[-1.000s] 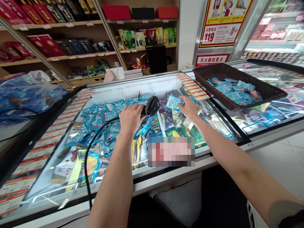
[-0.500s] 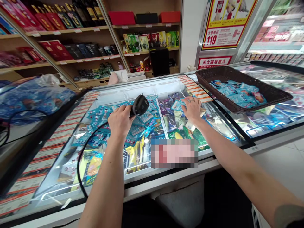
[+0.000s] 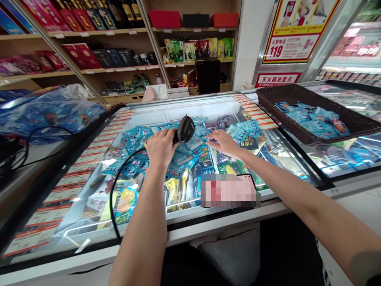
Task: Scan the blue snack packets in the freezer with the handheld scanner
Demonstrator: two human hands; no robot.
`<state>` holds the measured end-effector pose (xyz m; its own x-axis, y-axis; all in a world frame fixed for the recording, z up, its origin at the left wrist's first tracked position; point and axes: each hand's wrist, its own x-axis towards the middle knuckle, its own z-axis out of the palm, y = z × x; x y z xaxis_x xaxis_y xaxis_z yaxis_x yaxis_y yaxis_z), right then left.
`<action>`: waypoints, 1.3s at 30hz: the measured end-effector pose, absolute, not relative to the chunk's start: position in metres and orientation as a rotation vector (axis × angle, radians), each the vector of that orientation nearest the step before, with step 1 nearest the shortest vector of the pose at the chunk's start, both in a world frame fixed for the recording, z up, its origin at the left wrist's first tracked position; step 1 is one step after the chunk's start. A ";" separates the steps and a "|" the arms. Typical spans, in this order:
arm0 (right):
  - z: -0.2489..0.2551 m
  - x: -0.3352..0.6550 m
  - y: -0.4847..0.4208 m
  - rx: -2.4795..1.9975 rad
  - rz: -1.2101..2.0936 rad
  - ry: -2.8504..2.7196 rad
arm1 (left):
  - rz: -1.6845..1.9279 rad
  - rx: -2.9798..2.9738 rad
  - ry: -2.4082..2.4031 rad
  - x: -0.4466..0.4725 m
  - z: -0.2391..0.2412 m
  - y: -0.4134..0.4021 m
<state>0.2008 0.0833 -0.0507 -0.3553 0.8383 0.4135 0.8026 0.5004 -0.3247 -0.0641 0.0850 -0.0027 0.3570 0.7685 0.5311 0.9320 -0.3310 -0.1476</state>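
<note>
My left hand (image 3: 160,146) is closed round the handle of a black barcode scanner (image 3: 185,129), whose cable (image 3: 114,198) trails back toward me. The scanner head hangs over a heap of light blue ice-cream packets (image 3: 139,137) in the open chest freezer (image 3: 190,109). My right hand (image 3: 222,142) lies just right of the scanner, fingers stretched out flat and touching blue packets at the freezer's divider. Nothing is gripped in it.
A dark woven basket (image 3: 268,95) with several blue packets rests on the freezer glass at the right. A phone (image 3: 248,180) lies on the front glass. A blue plastic bag (image 3: 50,113) sits at the left. Shelves of boxes stand behind.
My right hand has let go of the blue packet and slid left, now flat beside the scanner. The scanner in my left hand has stayed over the blue packets.
</note>
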 end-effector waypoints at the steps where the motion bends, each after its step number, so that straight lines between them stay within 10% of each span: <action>1: -0.050 0.195 0.086 -1.339 0.118 -2.203 | -0.524 -2.197 -1.482 -0.064 -0.003 0.085; 39: -0.051 0.242 0.107 -1.573 0.404 -1.510 | -0.518 -2.292 -1.289 -0.060 -0.013 0.083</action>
